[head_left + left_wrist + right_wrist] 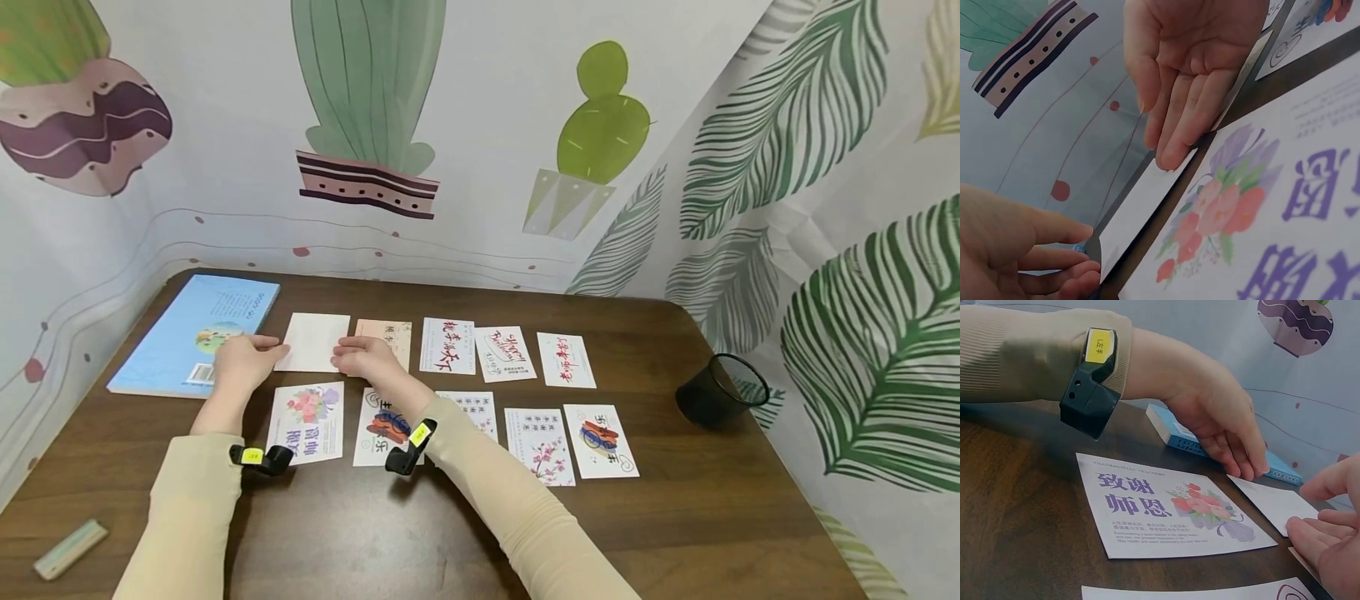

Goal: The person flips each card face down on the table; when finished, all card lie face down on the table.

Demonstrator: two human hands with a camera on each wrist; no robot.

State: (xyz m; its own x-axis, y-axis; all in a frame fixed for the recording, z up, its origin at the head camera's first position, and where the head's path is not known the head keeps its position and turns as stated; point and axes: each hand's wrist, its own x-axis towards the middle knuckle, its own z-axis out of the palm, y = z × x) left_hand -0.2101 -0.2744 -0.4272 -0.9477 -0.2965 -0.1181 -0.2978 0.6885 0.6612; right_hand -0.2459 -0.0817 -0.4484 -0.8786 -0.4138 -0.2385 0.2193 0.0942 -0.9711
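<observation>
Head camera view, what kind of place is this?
Probably a makeshift indoor work corner: a dark wooden table hemmed in by hung printed cloths, cactus backdrop and leaf-print curtain. Greeting cards lie in rows beside a blue book.

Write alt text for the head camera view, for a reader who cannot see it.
Two hands touch a blank white card on a dark wooden table: the left hand at its left edge, the right hand at its right edge. Printed cards lie in two rows around it, with a blue book at left and a black cup at right.
</observation>
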